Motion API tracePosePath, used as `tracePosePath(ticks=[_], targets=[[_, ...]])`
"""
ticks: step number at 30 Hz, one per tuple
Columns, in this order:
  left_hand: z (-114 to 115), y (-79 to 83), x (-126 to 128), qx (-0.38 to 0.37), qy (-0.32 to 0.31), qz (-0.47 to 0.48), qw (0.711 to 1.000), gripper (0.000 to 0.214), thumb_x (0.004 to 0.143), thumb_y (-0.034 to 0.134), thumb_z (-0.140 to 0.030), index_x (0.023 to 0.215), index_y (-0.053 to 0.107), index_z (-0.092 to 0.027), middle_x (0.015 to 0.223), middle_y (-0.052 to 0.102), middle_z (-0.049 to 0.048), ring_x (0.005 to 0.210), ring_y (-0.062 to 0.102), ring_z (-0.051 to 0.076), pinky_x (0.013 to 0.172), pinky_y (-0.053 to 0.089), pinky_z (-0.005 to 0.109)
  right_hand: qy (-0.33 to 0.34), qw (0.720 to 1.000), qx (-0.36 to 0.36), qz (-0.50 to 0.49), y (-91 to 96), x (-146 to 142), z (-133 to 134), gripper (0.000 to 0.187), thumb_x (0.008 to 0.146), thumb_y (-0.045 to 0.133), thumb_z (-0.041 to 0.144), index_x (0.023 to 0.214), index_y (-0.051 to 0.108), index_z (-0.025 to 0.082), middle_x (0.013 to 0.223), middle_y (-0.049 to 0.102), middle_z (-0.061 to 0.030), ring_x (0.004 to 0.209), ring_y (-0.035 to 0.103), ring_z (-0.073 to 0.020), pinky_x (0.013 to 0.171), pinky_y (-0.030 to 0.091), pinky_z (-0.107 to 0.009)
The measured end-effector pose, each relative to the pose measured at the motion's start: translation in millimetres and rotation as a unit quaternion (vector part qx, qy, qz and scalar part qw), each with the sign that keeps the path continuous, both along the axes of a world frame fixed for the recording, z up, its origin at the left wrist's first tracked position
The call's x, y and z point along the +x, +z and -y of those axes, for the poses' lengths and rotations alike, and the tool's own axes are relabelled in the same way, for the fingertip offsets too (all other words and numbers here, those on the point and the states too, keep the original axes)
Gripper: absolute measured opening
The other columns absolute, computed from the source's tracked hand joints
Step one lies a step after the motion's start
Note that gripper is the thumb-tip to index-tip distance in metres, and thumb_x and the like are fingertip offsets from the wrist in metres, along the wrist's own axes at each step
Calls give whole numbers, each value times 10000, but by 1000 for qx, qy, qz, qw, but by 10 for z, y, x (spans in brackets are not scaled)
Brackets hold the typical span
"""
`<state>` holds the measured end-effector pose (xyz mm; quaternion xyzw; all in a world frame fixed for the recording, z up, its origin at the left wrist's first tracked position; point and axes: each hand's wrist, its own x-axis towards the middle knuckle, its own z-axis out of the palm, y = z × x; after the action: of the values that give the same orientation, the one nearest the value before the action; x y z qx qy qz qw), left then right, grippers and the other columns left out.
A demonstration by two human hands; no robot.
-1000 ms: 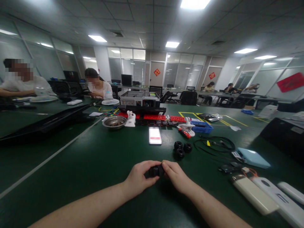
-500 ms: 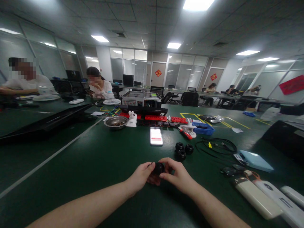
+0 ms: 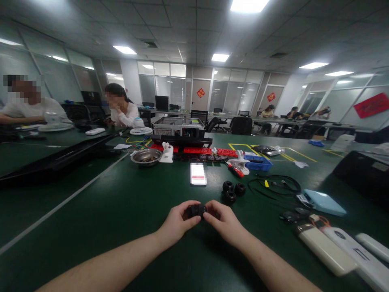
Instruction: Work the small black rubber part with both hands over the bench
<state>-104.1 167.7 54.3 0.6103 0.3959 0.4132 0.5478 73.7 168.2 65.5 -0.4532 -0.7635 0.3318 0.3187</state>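
Both hands meet over the near middle of the dark green table (image 3: 146, 267). My left hand (image 3: 181, 219) is closed round a small black wheel-like part (image 3: 197, 210), thumb in front and fingers behind. From the other side, my right hand (image 3: 219, 215) pinches the same part between thumb and fingertips. Fingers cover much of it, so its exact shape is partly hidden. Just beyond my right hand, three black wheels (image 3: 230, 196) with ring-shaped sides sit in a cluster. A lit phone (image 3: 198, 174) lies on the table ahead of my hands.
Further back are a metal bowl (image 3: 146, 157), a white holder (image 3: 166, 153), a red-handled screwdriver (image 3: 236, 170) and a blue tray (image 3: 258, 163). To the right lie a black cable (image 3: 296, 184), a light-blue box (image 3: 324, 202) and a cream power bank (image 3: 328, 250). Other people sit beyond.
The black part has turned within my hands, and my left fingers have shifted higher over it. My right fingertips have closed in on its side. The view has drifted slightly.
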Motion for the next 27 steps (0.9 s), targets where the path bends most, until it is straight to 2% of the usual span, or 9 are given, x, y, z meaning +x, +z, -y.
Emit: tracePosePath(ticks=[3,7,11,13,16,18,21,24,27], targets=[[3,-41,15,-28,-29,18,999,426,699,573,-380,1040,500,-136,1001,587,93,863,576,194,742,432,305,14,1000,-4,-17,2,5,-10,165,775,518,287,875,541,157,706,528,-2,633,483,-122,563,385,-229],[-4,-101,62,-108,-25,46,993,554,697,473,-552,1019,467,-101,809,627,92,658,609,169,571,412,260,34,999,4,-30,-14,18,-9,287,746,551,212,1029,506,190,748,549,2,659,513,-124,586,406,-235],[-19,-76,77,-166,-36,52,984,492,696,464,-550,920,487,-112,686,615,51,537,588,126,504,377,221,28,999,29,-15,-37,18,2,323,732,563,189,1050,509,203,785,560,-8,683,523,-129,617,421,-245],[-31,-62,66,-155,-33,47,986,428,702,497,-489,910,489,-115,661,598,30,525,573,115,502,376,216,24,999,31,-8,-42,8,12,353,725,575,208,1068,494,206,799,557,-10,674,518,-126,611,422,-243],[-36,-66,38,-87,-32,21,995,375,712,526,-408,940,489,-114,687,577,20,565,558,122,538,403,236,1,1000,16,-21,-41,-8,21,320,763,532,279,1062,463,186,750,538,0,632,499,-117,562,403,-224],[-20,-65,16,-26,-45,-13,999,351,707,552,-358,962,503,-123,766,574,29,636,554,137,590,424,257,-16,1000,8,-23,-42,-8,15,204,810,454,329,914,509,162,668,508,14,598,477,-109,537,378,-214],[18,-35,-12,37,-56,-80,995,319,706,566,-317,973,530,-147,854,569,35,723,545,155,654,432,268,-10,1000,-3,12,-46,-2,-4,321,838,386,376,641,498,150,565,453,29,541,439,-95,503,337,-205],[36,-8,-24,47,-66,-103,991,320,722,551,-336,979,534,-146,832,572,34,696,547,150,639,433,264,1,999,-10,41,-55,-4,-18,362,839,378,391,589,478,149,536,445,33,516,430,-91,480,314,-200],[17,-28,-11,9,-80,-55,995,371,721,550,-368,991,511,-115,776,572,35,639,549,138,606,435,265,-15,998,7,62,-69,-12,-23,350,844,368,383,625,509,150,564,488,18,541,455,-102,495,323,-204]])
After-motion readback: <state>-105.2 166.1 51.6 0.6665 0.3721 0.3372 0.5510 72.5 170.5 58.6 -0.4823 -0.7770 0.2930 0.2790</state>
